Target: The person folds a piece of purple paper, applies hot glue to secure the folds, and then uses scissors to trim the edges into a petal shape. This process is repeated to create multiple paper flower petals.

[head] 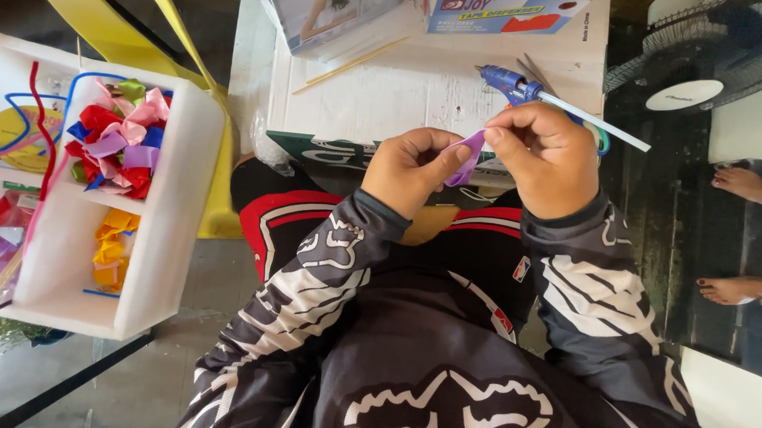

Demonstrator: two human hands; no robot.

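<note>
We see 2 hands pinching 1 purple ribbon strip (467, 158), folded into a loop: left hand (412, 169) and right hand (545, 156) both grasping it; blue glue gun (508, 82) just behind the grip.

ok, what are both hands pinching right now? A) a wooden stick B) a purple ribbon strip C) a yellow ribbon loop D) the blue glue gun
B: the left hand and right hand pinch a folded purple ribbon strip between their fingertips; the blue glue gun lies untouched on the white board behind them.
</note>
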